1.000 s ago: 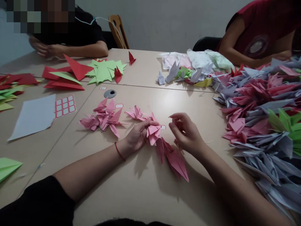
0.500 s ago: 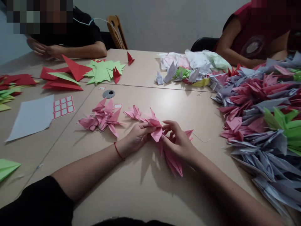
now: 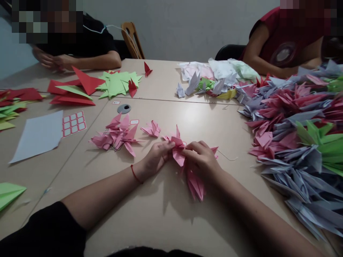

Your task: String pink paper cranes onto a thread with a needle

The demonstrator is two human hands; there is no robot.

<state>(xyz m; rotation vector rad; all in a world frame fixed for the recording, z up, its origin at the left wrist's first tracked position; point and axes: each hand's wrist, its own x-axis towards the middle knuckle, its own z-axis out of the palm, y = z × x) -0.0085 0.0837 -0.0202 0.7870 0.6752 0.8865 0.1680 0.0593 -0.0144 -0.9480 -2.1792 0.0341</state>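
Pink crane: it sits in the middle of the near table, between the two hands, one wing pointing up and another down.
Left hand: thumb and fingers pinch its left side.
Right hand: curled at its right side, fingertips close together; whether they grip paper or something thin, I can't tell from here.
Careful fingers: I'd judge a light pinch at the folded body best, since squeezed wings would probably crease.
Lower pink folds: more paper hangs beneath the right hand, partly hidden, and could easily get bent by the wrist.
White thread: it trails right across the tabletop, where a forearm might snag it.
Pink cluster: several cranes lie left of the hands; a lone pink one lies between.
Big heap: mixed folded papers crowd the right side, near the right forearm.
Far left: red sheets and green ones.
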